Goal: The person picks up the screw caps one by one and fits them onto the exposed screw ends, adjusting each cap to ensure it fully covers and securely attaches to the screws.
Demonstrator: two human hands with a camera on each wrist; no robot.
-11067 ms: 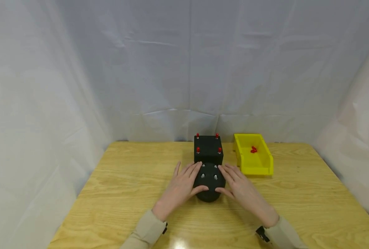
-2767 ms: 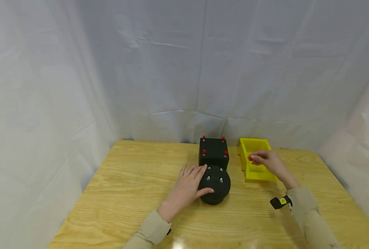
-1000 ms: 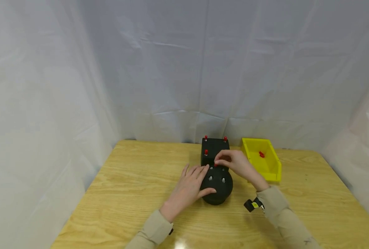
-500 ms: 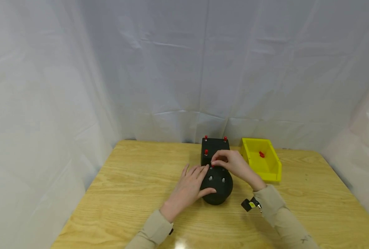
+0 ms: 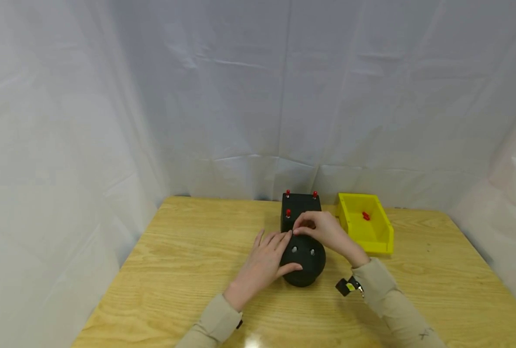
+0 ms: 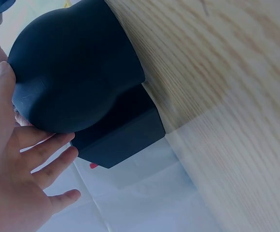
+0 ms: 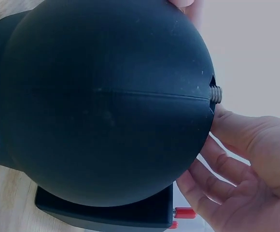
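Dome: black rounded dome (image 5: 302, 263) is sitting on the worktop (image 5: 175, 270) near the middle, its far side touching the black box (image 5: 299, 208); in the right wrist view the dome (image 7: 106, 96) is filling most of the frame.
Studs: two pale threaded studs are showing on the dome's top in the head view, and one stud (image 7: 216, 94) is sticking out of the dome's side in the right wrist view.
Left hand: left hand (image 5: 262, 263) is resting on the left flank of the dome, fingers (image 5: 275, 239) lying straight and spread over its top, thumb pressing on the near side; nothing is being clasped. The left wrist view is showing the same hand (image 6: 14, 188) flat against the dome (image 6: 72, 72).
Right hand: right hand (image 5: 323, 229) is reaching over the far top of the dome, fingers curled with the tips pinched together at the dome's far edge; whatever is being pinched is too small to make out.
Box: black box is standing just beyond the dome, with red caps (image 5: 288, 212) sitting on its upper corners.
Bin: yellow bin (image 5: 386, 234) is lying to the right of the box, near but apart, holding one small red piece (image 5: 365, 215).
Backdrop: white sheet (image 5: 197, 96) is hanging behind and to both sides of the worktop.
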